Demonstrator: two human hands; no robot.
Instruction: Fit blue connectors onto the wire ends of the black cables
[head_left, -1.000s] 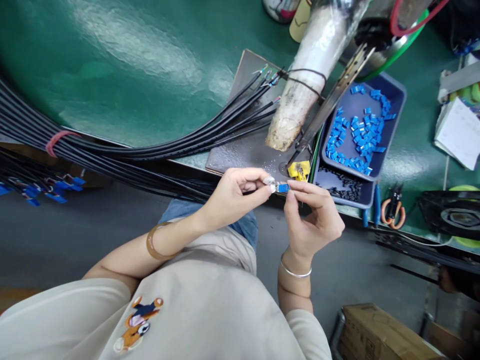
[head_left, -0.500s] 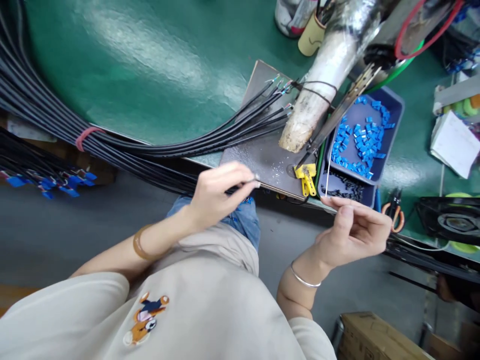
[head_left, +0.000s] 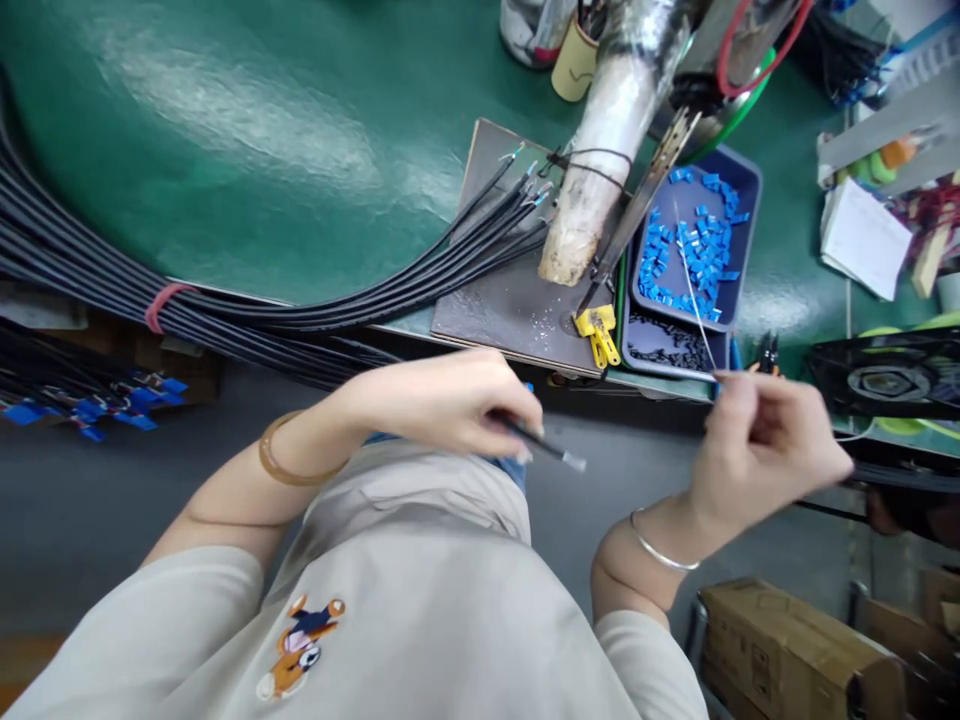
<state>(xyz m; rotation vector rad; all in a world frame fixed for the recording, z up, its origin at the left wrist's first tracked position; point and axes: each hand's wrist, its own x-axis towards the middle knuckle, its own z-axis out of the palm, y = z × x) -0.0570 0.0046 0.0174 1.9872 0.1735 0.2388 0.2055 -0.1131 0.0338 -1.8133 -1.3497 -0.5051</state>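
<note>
My left hand (head_left: 442, 405) is closed around a black cable (head_left: 541, 441), whose stripped, pale end sticks out to the right past my fingertips. Over at the right, my right hand (head_left: 769, 445) pinches the lower end of a thin white strand (head_left: 696, 305) between thumb and forefinger. That strand runs up across the tray of blue connectors (head_left: 742, 245); what it is exactly I cannot tell. A thick bundle of black cables (head_left: 300, 318) lies along the bench edge, its stripped ends on a dark board (head_left: 480, 310).
A wrapped pipe (head_left: 574, 225) and a metal bar (head_left: 637, 215) slant down over the board. Beside their lower ends sits a yellow clip (head_left: 598, 335). Small black parts lie in a lower tray (head_left: 721, 352). Pliers (head_left: 766, 352), a black fan (head_left: 877, 380) and a cardboard box (head_left: 795, 640) are at the right.
My right hand has moved right with the white strand, which now leans leftward at its top. My left hand has moved right and lower, bringing the black cable's end into plain view.
</note>
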